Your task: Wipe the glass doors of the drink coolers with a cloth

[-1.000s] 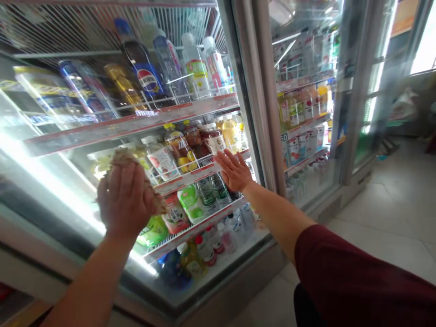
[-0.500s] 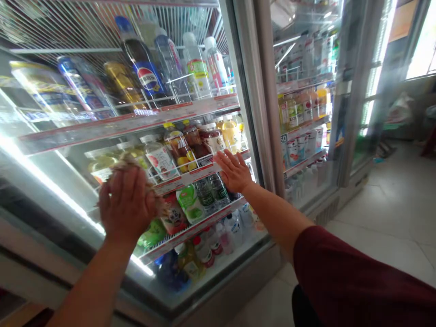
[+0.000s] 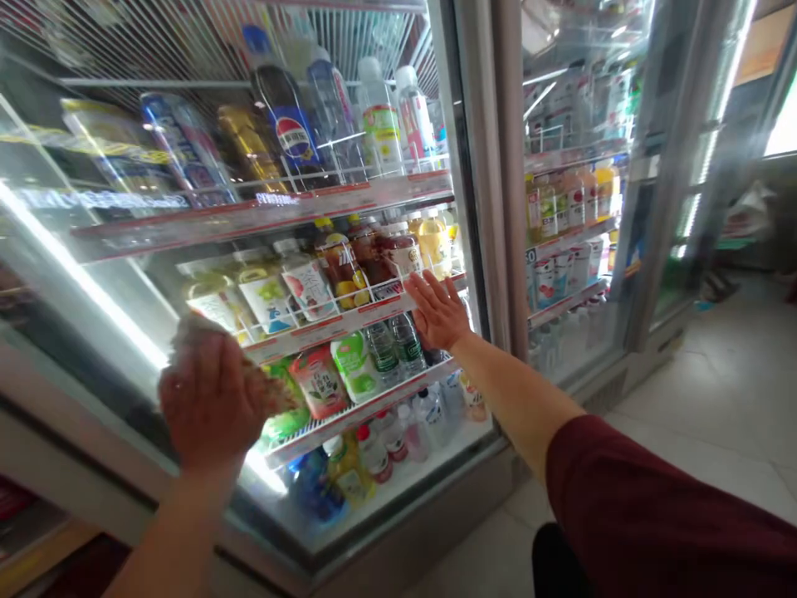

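My left hand (image 3: 208, 399) lies over a crumpled light cloth (image 3: 269, 390), pressing it against the lower left of a glass fridge door (image 3: 137, 291). The hand and cloth are blurred, and the palm hides most of the cloth. Flat on the same glass, farther right, rests my right hand (image 3: 439, 311) with its fingers stretched out and nothing in it. Behind the door stand a cola bottle (image 3: 292, 129), a bottle with a white label (image 3: 305, 286) and green and red drink pouches (image 3: 319, 382) on wire shelves.
A metal frame post (image 3: 491, 166) divides this door from a second glass-fronted fridge (image 3: 573, 249) stocked with bottles and cartons. Pale floor tiles (image 3: 716, 399) stretch away at the right. A white plastic bag (image 3: 750, 212) sits in the back right.
My left hand has slid left and down over the glass with the cloth, uncovering bottles on the middle shelf. My right hand stays at about the same spot on the door. The view has shifted slightly.
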The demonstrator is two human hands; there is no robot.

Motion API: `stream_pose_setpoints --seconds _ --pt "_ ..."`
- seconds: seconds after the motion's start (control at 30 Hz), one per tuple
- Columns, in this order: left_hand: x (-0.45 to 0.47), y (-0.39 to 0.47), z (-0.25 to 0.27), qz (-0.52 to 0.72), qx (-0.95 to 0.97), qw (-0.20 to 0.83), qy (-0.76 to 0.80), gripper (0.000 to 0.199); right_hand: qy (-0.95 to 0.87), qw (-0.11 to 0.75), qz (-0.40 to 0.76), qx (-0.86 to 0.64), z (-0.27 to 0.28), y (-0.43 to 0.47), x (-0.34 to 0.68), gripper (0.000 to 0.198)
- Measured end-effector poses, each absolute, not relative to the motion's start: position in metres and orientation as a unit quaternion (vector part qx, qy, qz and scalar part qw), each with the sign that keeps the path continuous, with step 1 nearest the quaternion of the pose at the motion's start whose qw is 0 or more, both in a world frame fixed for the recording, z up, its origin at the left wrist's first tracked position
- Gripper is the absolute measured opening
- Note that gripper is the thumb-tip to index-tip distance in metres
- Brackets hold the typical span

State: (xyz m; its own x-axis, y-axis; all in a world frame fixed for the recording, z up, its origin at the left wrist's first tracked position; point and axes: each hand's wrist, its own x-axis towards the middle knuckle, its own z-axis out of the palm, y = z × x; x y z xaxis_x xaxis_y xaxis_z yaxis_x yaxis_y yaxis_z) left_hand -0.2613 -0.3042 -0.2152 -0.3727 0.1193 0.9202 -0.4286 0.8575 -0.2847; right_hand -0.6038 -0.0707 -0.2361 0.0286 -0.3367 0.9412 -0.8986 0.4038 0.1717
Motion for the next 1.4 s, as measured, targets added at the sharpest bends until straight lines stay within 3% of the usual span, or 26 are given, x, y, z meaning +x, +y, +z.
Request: stream_pose_setpoints --seconds 0.13,0.23,0.33,0.43,0.57,0.63,0.73,0.9,1.17,1.27,1.4 --pt "-0.261 -0.298 -0.226 0.245 0.163 0.598 -0.746 0.079 -0.655 0.522 0.261 0.479 -0.237 -0.071 -0.604 0.061" --pt "-0.274 -0.282 -0.275 0.283 0.115 0.532 -0.79 0.077 -0.662 0.515 0.262 0.477 -0.237 -0.07 -0.604 0.061" --pt "-0.282 -0.274 -0.303 0.315 0.025 0.437 -0.843 0.059 -0.666 0.512 0.26 0.477 -0.237 -0.07 -0.604 0.062" --pt "-0.283 -0.279 -0.277 0.309 0.03 0.434 -0.846 0.053 -0.658 0.527 0.256 0.474 -0.237 -0.07 -0.605 0.062" --pt "-0.289 -0.282 -0.212 0.244 0.126 0.56 -0.782 0.067 -0.66 0.526 0.26 0.469 -0.238 -0.07 -0.604 0.062" --pt "-0.3 -0.272 -0.205 0.213 0.136 0.588 -0.769 0.072 -0.666 0.518 0.262 0.468 -0.238 -0.07 -0.603 0.062" --pt "-0.32 -0.247 -0.242 0.217 0.115 0.561 -0.791 0.072 -0.668 0.514 0.259 0.471 -0.237 -0.07 -0.603 0.061" --pt "-0.343 -0.216 -0.311 0.266 -0.051 0.427 -0.863 0.067 -0.66 0.528 0.256 0.47 -0.237 -0.069 -0.604 0.061" --pt "-0.367 -0.221 -0.208 0.2 0.094 0.558 -0.8 0.071 -0.665 0.521 0.25 0.473 -0.236 -0.069 -0.603 0.06" --pt "-0.378 -0.207 -0.242 0.187 0.065 0.547 -0.814 0.073 -0.673 0.506 0.254 0.476 -0.235 -0.069 -0.602 0.06" --pt "-0.38 -0.191 -0.317 0.249 -0.025 0.442 -0.862 0.067 -0.669 0.507 0.259 0.478 -0.235 -0.07 -0.603 0.061"
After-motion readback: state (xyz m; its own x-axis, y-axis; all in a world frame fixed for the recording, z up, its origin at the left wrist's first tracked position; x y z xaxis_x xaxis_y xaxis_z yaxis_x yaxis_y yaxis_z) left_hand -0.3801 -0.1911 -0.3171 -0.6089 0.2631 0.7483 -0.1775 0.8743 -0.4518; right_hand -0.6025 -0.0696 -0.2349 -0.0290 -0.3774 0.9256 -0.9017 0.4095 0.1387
